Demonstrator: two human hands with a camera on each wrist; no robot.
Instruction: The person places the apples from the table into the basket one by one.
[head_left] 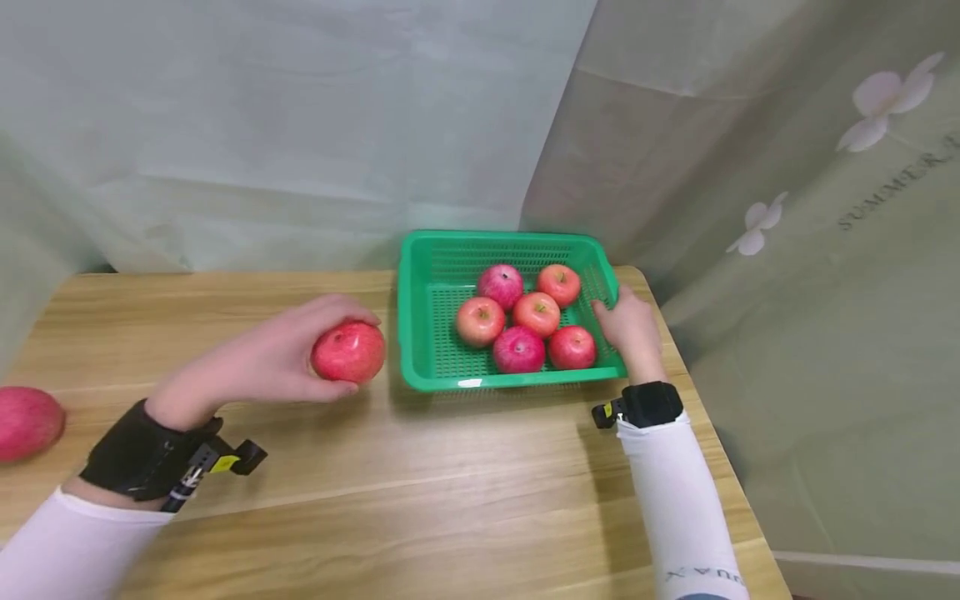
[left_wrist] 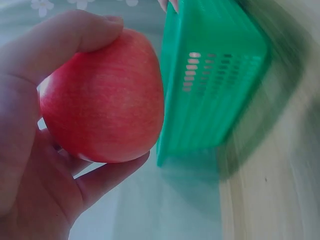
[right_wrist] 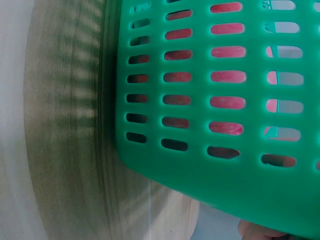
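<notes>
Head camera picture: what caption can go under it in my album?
Left hand holds a red apple beside the green basket of six apples; right hand grips its rim.

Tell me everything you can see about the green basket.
The green basket is a shallow rectangular tray that looks like plastic, with slotted walls and floor and a smooth rim. It sits flat at the far right of the wooden table and holds six red apples. The right hand grips its right wall.

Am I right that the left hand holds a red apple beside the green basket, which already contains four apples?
Not quite: the head view shows six apples in the green basket, not four. The left hand does hold a red apple beside it.
</notes>
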